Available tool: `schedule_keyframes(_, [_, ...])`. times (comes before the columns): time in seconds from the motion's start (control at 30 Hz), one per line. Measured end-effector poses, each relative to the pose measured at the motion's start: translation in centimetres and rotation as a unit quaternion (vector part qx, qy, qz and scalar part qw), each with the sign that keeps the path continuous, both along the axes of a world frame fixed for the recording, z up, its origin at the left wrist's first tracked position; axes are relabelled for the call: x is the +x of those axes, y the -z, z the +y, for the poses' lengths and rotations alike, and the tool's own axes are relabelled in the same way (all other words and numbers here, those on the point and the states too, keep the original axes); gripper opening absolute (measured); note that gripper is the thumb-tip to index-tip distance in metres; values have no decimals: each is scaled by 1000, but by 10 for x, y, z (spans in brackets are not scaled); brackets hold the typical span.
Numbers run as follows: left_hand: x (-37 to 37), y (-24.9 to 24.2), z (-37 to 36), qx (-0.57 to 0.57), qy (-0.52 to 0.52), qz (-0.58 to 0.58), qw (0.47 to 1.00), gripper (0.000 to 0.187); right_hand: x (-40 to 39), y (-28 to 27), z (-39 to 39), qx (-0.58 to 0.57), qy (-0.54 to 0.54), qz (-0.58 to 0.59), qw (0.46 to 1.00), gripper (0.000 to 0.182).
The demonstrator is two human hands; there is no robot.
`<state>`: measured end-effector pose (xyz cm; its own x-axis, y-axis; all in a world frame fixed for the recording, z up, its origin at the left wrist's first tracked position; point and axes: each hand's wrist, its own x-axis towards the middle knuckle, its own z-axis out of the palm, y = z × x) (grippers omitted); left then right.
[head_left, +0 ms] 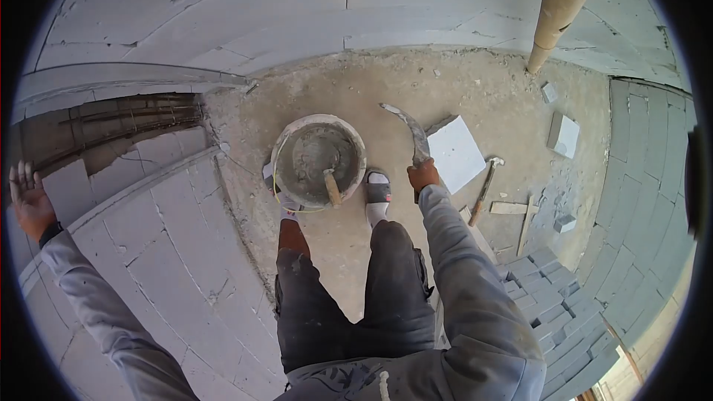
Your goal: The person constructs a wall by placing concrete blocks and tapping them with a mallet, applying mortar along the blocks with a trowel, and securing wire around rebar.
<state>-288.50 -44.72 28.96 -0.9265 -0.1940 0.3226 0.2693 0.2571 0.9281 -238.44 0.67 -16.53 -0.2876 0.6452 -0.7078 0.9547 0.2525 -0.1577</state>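
My right hand [423, 176] is closed round the handle of a long curved tool [407, 125], whose tip points up and to the left. On the far left my left hand [32, 200] is spread open beside the block wall, holding nothing; whether its palm touches the wall I cannot tell. A round bucket [281, 150] with grey mortar [312, 152] inside stands on the floor in front of my feet. A trowel with a wooden handle [332, 187] rests in the bucket. Just right of the curved tool lies a white block [457, 154].
A hammer [486, 189], a wooden cross piece [512, 209] and block pieces [564, 135] lie on the floor at right. Stacked grey blocks [557, 312] stand at lower right. A round post [561, 7] rises at upper right. Block walls [186, 252] border the floor.
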Motion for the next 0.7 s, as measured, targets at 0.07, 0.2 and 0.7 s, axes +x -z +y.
schedule_keyframes(0.07, [-3,3,-8,2,34,8,999,39,-5,46,-7,-2,-4,12,1000,71])
schedule_keyframes(0.2, [-21,10,0,51,122,47,990,23,6,120,-24,54,-15,54,997,65])
schedule_keyframes(0.7, [-59,34,34,-23,-32,96,995,26,90,180,216,37,31,-40,998,93])
